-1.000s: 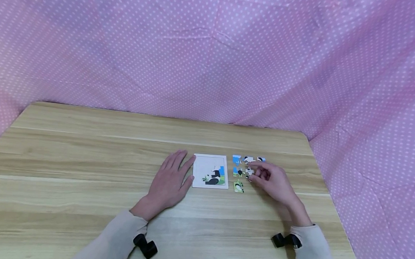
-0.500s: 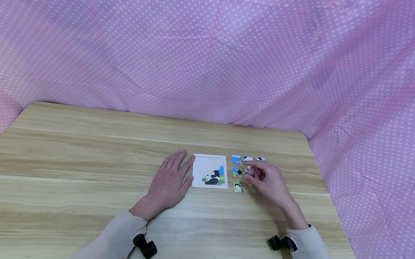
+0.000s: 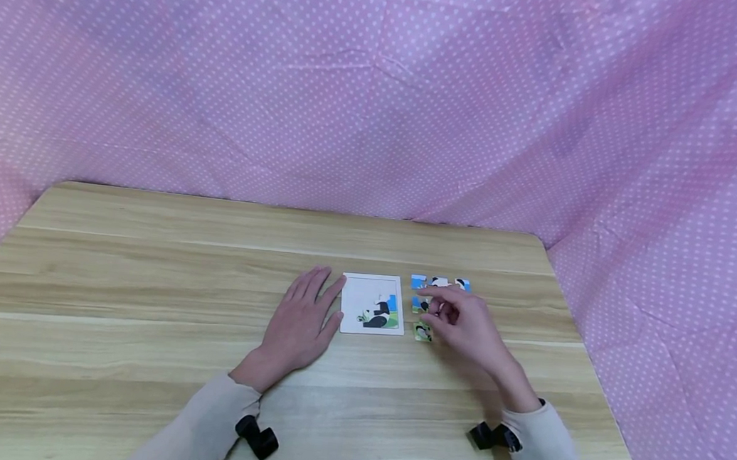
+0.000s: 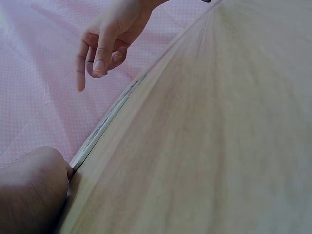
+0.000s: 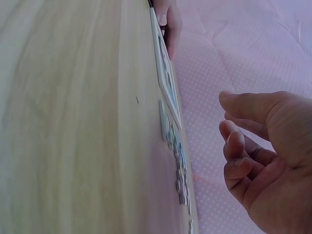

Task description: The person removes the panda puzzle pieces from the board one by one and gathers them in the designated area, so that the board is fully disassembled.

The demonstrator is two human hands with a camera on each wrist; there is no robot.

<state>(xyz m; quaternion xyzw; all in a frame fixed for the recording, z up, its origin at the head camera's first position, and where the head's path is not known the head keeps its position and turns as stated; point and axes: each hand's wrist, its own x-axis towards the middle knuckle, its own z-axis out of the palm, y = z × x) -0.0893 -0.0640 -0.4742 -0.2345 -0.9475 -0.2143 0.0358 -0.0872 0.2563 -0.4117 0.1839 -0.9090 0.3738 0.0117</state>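
A white puzzle board point(image 3: 357, 285) lies flat on the table, with part of a panda picture point(image 3: 378, 315) fitted at its lower right. My left hand point(image 3: 300, 325) is spread on the wood, with thumb and index finger right at the board's left edge. Several loose puzzle pieces point(image 3: 423, 332) lie right of the board, printed in blue, green, black and white. Over them hovers my right hand point(image 3: 469, 330), which covers some from the head camera. In the right wrist view its thumb and index finger point(image 5: 243, 105) stand apart with nothing between them; the other fingers curl loosely.
The wooden table point(image 3: 147, 271) extends far to the left and toward the front. Pink dotted cloth point(image 3: 377, 102) hangs behind and along the right side. A black wrist camera point(image 3: 256, 437) sits on the left sleeve, another black camera point(image 3: 491, 437) on the right.
My right hand has moved left over the loose pieces toward the board, uncovering the upper right piece and covering more of the middle ones. The left hand has stayed at the board's edge.
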